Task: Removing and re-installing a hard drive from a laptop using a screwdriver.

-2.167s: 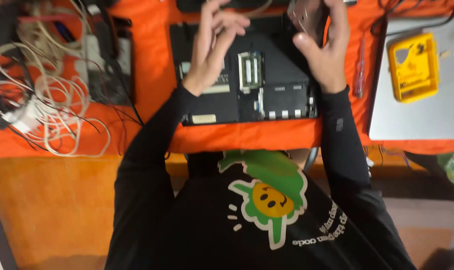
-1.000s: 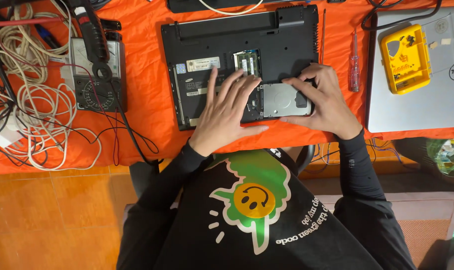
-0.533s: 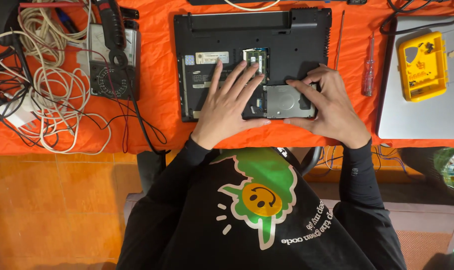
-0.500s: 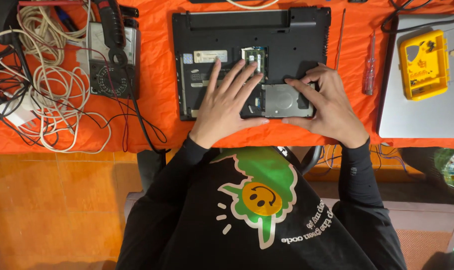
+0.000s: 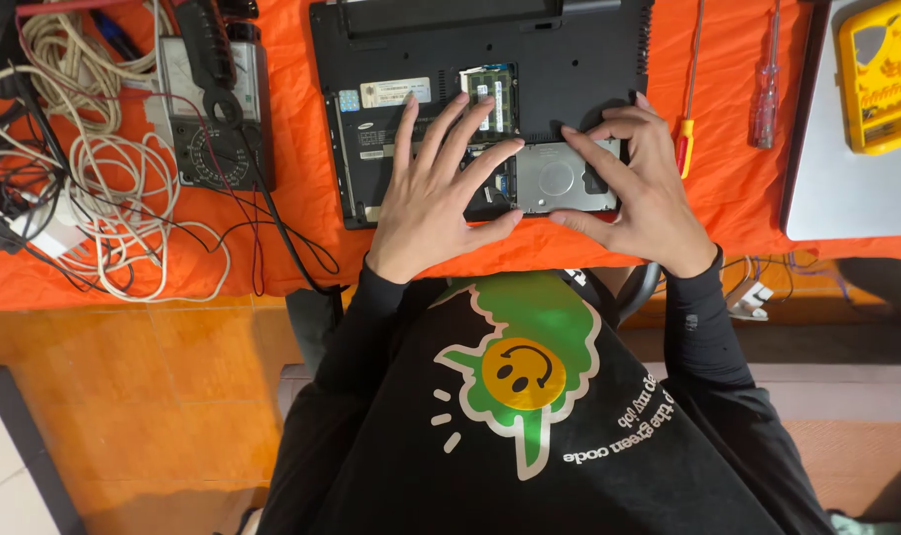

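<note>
A black laptop (image 5: 569,59) lies bottom-up on the orange cloth, its cover off, a green memory module (image 5: 490,84) and a silver hard drive (image 5: 555,178) exposed. My left hand (image 5: 436,188) rests flat on the laptop's open bay, fingers spread, holding nothing. My right hand (image 5: 634,188) is at the silver drive, thumb under its near edge and fingertips on its top and right side.
Two screwdrivers (image 5: 766,79) lie right of the laptop, beside a closed silver laptop (image 5: 847,188) carrying a yellow parts box (image 5: 882,74). A multimeter (image 5: 218,104) and tangled white and black cables (image 5: 94,198) fill the left. The table edge runs just below my hands.
Both hands came down from above the laptop onto its open bay. Since half a second ago they hold nearly the same pose; the view shifted slightly.
</note>
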